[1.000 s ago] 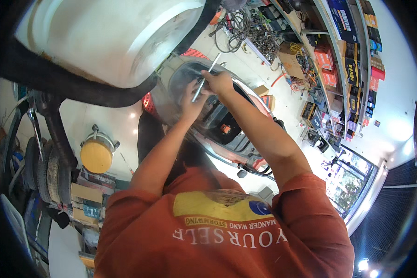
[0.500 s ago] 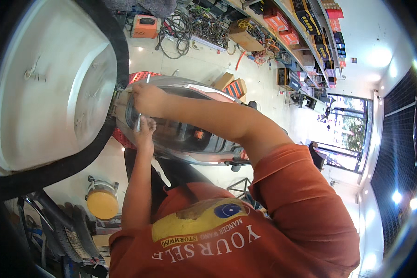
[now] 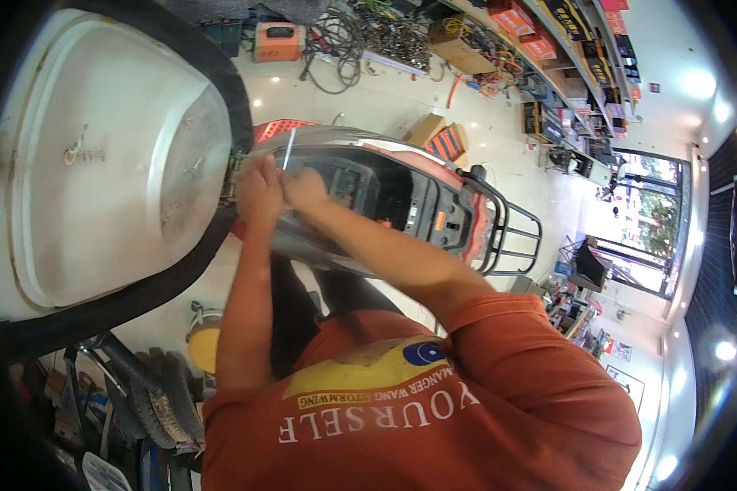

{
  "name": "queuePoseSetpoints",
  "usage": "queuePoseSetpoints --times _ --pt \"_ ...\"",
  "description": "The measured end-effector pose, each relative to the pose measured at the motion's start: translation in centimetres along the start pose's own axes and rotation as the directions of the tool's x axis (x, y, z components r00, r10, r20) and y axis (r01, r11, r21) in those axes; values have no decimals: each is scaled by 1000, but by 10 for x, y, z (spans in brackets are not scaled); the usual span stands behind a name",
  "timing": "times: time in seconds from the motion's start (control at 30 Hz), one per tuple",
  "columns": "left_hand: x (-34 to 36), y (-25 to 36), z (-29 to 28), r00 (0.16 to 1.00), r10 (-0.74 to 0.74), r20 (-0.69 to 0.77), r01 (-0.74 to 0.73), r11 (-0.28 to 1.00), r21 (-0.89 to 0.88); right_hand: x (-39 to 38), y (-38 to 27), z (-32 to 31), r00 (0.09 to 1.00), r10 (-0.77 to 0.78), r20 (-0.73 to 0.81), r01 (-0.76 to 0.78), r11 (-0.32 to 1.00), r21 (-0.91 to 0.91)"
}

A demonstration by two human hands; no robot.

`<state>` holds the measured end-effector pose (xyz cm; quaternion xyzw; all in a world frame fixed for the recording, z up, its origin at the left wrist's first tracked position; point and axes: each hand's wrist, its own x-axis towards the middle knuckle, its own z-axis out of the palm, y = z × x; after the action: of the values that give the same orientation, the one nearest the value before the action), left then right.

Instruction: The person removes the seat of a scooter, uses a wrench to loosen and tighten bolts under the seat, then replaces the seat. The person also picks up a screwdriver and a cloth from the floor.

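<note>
A scooter (image 3: 393,151) stands in front of me with its seat tipped up. The seat's off-white underside (image 3: 106,188), rimmed in black, fills the left. My left hand (image 3: 258,196) is closed by the seat hinge (image 3: 231,180), at the edge of the open storage bay (image 3: 336,180). Whatever its fingers hold is hidden. Right beside it, my right hand (image 3: 303,190) is closed around a slim silvery rod-like tool (image 3: 289,149), which sticks up between the hands. Both hands are slightly blurred.
A black rear rack (image 3: 512,237) extends from the scooter's right end. Beyond it lie boxes (image 3: 446,141), coiled cables (image 3: 333,53) and an orange machine (image 3: 278,42) on the floor. A yellow stool (image 3: 205,348) and tyres (image 3: 160,409) are at lower left.
My left hand has moved away from me to the hinge, beside my right hand. The right hand has drawn back slightly and rightward, and the silvery tool shows longer. The whole view has shifted.
</note>
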<state>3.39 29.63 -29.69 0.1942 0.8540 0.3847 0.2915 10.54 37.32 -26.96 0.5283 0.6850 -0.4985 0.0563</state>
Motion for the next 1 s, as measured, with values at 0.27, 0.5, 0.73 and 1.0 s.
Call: queuePoseSetpoints --times 0.27,0.5,0.73,1.0 --pt "-56 1 -6 978 95 184 -117 987 111 -6 -46 -61 446 -789 422 767 94 -635" --pt "-4 25 -65 958 37 286 -191 824 533 9 -58 -53 711 -442 546 677 223 -701" --pt "-3 -64 -15 962 252 -107 -247 967 58 -13 -40 -42 957 250 145 -252 968 -5" --pt "-17 -44 29 930 132 344 237 501 -833 -20 -20 -39 948 223 226 -311 793 524"
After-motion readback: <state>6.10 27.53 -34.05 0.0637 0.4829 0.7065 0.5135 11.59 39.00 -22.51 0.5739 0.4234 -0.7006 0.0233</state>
